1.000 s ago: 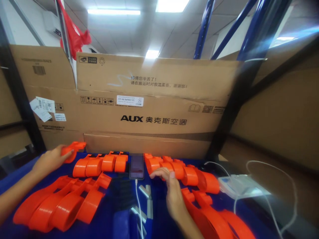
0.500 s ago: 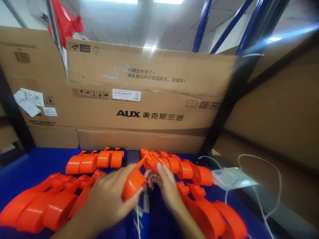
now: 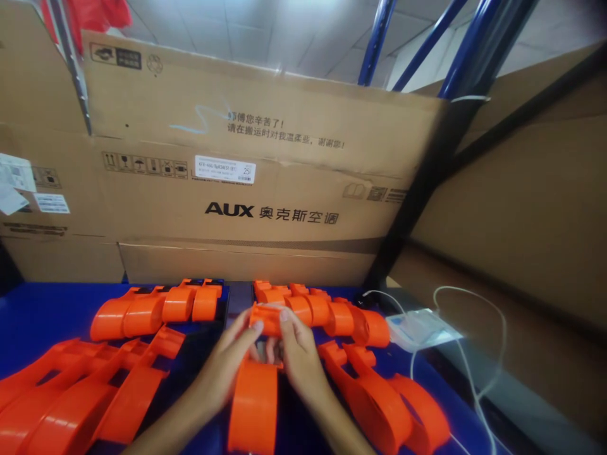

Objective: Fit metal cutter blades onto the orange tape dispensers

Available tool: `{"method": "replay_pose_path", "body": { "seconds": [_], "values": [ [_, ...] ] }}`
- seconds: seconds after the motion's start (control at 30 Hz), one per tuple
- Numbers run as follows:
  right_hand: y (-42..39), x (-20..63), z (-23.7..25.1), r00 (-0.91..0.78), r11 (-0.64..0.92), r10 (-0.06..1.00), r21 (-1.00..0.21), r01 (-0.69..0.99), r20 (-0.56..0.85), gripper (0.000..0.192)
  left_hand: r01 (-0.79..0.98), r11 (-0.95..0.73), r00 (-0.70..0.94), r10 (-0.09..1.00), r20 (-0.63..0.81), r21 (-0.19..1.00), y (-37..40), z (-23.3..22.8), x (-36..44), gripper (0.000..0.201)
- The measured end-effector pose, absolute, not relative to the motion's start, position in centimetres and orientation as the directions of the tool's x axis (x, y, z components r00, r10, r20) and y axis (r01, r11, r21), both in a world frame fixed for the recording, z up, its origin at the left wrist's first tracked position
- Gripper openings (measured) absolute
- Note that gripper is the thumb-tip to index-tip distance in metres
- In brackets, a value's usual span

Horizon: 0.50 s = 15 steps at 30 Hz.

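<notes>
Between my hands is an orange plastic piece (image 3: 253,404), its wide curved band hanging down towards me and its narrow ribbed end held up at the top. My left hand (image 3: 237,344) pinches the left side of that end, thumb on its face. On the other side my right hand (image 3: 294,341) grips it, thumb also in front and fingers curled behind. An open gap shows some of these fingers between the ribbed end and the band. Similar orange pieces (image 3: 145,313) stand in rows to the left, and more pieces (image 3: 379,404) lie to the right.
A blue work surface (image 3: 47,309) carries the rows. Behind it stands a large cardboard panel (image 3: 284,265). A dark flat object (image 3: 239,300) lies at the back middle. On the right are a clear plastic packet (image 3: 424,330), a white cable (image 3: 505,354) and a dark rack post (image 3: 412,202).
My left hand has moved from the curved band up to the narrow end, beside my right hand. The band has swung down to face me. My view has shifted slightly right.
</notes>
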State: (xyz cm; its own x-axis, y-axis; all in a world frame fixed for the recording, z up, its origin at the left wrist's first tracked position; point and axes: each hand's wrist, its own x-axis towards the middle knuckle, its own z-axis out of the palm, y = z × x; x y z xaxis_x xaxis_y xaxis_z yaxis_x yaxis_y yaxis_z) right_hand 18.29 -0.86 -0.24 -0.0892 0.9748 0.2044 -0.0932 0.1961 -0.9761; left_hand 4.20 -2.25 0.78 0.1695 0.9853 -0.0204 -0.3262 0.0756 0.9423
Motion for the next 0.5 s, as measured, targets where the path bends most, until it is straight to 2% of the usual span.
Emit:
{"method": "replay_pose_path", "body": {
  "seconds": [0.1,0.17,0.23,0.3,0.37,0.5],
  "values": [
    [-0.9,19.1,0.0,-0.089,0.369,0.929,-0.903,0.222,0.358,0.052,-0.394,0.063,0.037,0.998,-0.053,0.917,-2.2,-0.2,3.1,0.052],
    [-1.0,19.6,0.1,-0.186,0.447,0.891,-0.729,0.519,0.414,0.037,-0.449,0.010,-0.039,0.999,-0.031,0.894,-2.0,-0.9,1.9,0.042],
    [-1.1,19.8,-0.1,-0.291,0.467,0.873,-0.497,0.731,0.392,0.021,-0.457,-0.034,-0.101,0.995,-0.014,0.889,-1.8,-1.4,0.8,0.035],
    [-1.3,19.6,-0.5,-0.349,0.458,0.870,-0.306,0.835,0.349,0.011,-0.445,-0.051,-0.134,0.991,-0.010,0.894,-1.5,-1.5,0.1,0.035],
    [-1.3,19.3,-0.9,-0.377,0.446,0.872,-0.192,0.874,0.312,0.008,-0.447,-0.052,-0.132,0.991,-0.009,0.893,-1.4,-1.2,-0.2,0.036],
    [-1.2,19.1,-1.1,-0.399,0.446,0.876,-0.142,0.884,0.270,0.006,-0.462,0.005,-0.097,0.994,-0.056,0.887,-1.5,0.1,-0.5,0.041]
  ]
}}
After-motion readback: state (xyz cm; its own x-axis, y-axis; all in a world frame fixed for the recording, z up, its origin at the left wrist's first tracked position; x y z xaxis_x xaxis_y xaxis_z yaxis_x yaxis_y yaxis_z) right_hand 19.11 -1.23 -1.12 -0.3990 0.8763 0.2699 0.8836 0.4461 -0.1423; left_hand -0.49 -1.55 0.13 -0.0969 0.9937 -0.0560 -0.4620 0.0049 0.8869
